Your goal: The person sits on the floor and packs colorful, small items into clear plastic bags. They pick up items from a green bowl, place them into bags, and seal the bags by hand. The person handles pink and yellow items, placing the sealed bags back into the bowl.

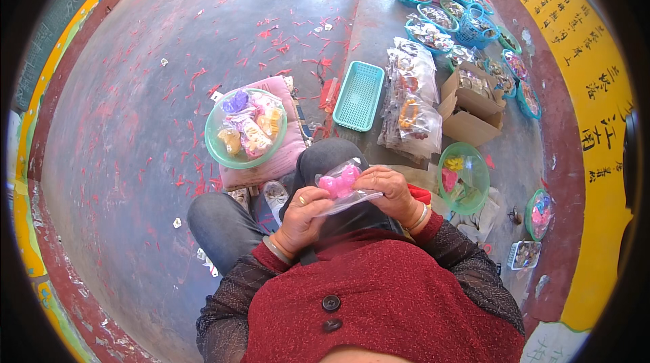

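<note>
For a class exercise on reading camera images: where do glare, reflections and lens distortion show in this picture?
Head view: glare washes the floor nearly white near the top edge; head view: pale reflections streak the clear bag between the left hand and right hand; head view, right rim: fisheye distortion bends the yellow wall panel, with black corners around the picture.

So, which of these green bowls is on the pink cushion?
The leftmost bowl, with purple, white and orange pieces. The bowl with yellow and pink pieces stands at right, off the cushion.
</note>
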A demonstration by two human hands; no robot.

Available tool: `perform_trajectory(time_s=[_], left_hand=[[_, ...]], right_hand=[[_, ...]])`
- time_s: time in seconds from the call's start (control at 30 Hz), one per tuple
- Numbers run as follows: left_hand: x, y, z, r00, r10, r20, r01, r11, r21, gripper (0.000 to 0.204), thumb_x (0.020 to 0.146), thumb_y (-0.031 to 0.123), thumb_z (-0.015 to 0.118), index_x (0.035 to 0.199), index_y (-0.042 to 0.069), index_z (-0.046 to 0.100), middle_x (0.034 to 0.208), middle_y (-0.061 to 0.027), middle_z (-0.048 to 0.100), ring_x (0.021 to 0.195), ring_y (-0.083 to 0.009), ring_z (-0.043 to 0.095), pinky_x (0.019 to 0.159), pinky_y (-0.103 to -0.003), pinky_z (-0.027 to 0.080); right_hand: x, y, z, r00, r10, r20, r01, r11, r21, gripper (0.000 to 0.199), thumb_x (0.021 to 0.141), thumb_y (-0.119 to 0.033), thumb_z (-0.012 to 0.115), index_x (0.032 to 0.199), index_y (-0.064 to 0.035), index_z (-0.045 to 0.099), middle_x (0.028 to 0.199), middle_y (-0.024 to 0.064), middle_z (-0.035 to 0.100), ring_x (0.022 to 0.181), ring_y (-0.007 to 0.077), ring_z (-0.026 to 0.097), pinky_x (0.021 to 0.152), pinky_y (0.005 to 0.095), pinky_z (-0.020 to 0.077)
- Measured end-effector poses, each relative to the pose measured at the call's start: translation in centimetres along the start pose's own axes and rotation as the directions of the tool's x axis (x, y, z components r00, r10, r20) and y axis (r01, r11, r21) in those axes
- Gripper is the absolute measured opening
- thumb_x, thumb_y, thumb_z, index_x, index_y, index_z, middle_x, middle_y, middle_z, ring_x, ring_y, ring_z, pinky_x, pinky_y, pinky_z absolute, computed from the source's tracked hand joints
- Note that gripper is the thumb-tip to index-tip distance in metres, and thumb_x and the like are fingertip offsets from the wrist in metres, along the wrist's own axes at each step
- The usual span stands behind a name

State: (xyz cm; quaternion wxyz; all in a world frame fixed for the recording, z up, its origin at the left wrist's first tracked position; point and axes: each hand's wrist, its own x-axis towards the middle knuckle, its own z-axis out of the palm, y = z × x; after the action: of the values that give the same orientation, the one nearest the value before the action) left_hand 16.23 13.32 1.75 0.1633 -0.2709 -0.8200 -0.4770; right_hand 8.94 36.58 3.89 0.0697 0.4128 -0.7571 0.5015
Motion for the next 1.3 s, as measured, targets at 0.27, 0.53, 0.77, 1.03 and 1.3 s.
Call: perform_trajectory(time_s=[0.27, 0.53, 0.77, 1.03, 1.3], left_hand=[[0.6, 0.2, 0.7, 0.843, -0.533, -0.065, 0.425, 0.736, -0.527, 0.012, 0.091, 0.007, 0.055, 0.088, -0.001, 0.064, 0.092, -0.005, 0.057, 0.076, -0.0127, 0.055, 0.069, -0.025, 0.045], [2.6, -0.4, 0.5, 0.695, -0.718, 0.034, 0.588, 0.541, -0.601, 0.022, 0.091, 0.011, 0.056, 0.075, -0.003, 0.061, 0.08, -0.0022, 0.052, 0.066, -0.0076, 0.047, 0.058, -0.022, 0.039], [3.0, -2.7, 1.6, 0.562, -0.827, -0.02, 0.681, 0.477, -0.555, 0.021, 0.088, 0.016, 0.062, 0.072, 0.004, 0.061, 0.059, 0.0029, 0.052, 0.047, -0.0035, 0.042, 0.043, -0.021, 0.031], [1.9, -3.7, 2.5, 0.628, -0.771, -0.107, 0.627, 0.583, -0.517, 0.021, 0.087, 0.014, 0.063, 0.069, 0.004, 0.059, 0.064, 0.0026, 0.052, 0.055, -0.0034, 0.044, 0.048, -0.02, 0.036], [1.8, -3.1, 2.8, 0.715, -0.666, -0.211, 0.536, 0.717, -0.447, 0.018, 0.085, 0.005, 0.063, 0.1, 0.003, 0.052, 0.092, -0.0016, 0.053, 0.072, -0.0058, 0.05, 0.067, -0.021, 0.044]], right_hand=[[0.7, 0.1, 0.7, 0.963, 0.258, -0.076, -0.257, 0.966, 0.015, 0.013, 0.078, -0.002, 0.067, 0.092, -0.0005, 0.068, 0.08, 0.0105, 0.067, 0.073, 0.018, 0.064, 0.066, 0.0268, 0.0502], [1.9, 0.1, 1.6, 0.814, 0.574, -0.088, -0.493, 0.764, 0.417, 0.01, 0.083, -0.002, 0.065, 0.091, 0.0029, 0.067, 0.074, 0.0005, 0.063, 0.066, 0.0048, 0.055, 0.059, 0.0209, 0.0453], [2.2, 1.5, 2.4, 0.744, 0.66, -0.107, -0.517, 0.67, 0.533, 0.016, 0.085, 0.001, 0.061, 0.101, -0.0002, 0.06, 0.076, -0.0002, 0.062, 0.065, 0.0027, 0.054, 0.056, 0.018, 0.0416], [2.3, 1.9, 2.7, 0.661, 0.747, -0.071, -0.533, 0.534, 0.656, 0.028, 0.079, 0.002, 0.062, 0.106, -0.0029, 0.055, 0.064, -0.0016, 0.057, 0.055, 0.0044, 0.05, 0.049, 0.02, 0.0381], [2.4, 2.0, 2.3, 0.635, 0.77, -0.064, -0.651, 0.578, 0.492, 0.033, 0.077, -0.009, 0.066, 0.108, -0.002, 0.054, 0.071, 0.0004, 0.057, 0.056, 0.0054, 0.051, 0.048, 0.021, 0.0414]])
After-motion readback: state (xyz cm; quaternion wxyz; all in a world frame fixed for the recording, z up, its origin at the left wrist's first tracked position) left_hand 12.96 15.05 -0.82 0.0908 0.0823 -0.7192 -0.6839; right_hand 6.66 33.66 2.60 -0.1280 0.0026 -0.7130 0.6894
